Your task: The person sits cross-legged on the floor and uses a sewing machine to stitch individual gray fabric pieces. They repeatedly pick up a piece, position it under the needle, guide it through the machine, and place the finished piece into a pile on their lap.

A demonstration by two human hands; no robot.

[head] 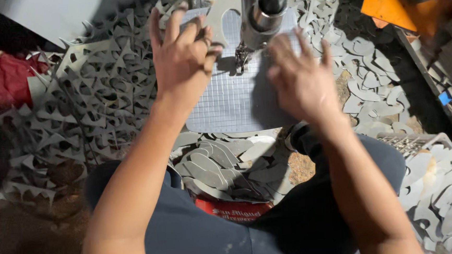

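While both hands press a grey gridded sheet [229, 100] flat under the machine head [261, 15], cutting seems in hand. Left hand [182, 54] pinches its far edge; right hand [301, 78], blurred, lies open on it. Next, careful feeding among the offcuts [88, 104].

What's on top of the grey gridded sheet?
Both hands lie on the gridded sheet: left hand at its far left edge, right hand on its right side. A metal machine head stands over its far end. The sheet under the palms is covered.
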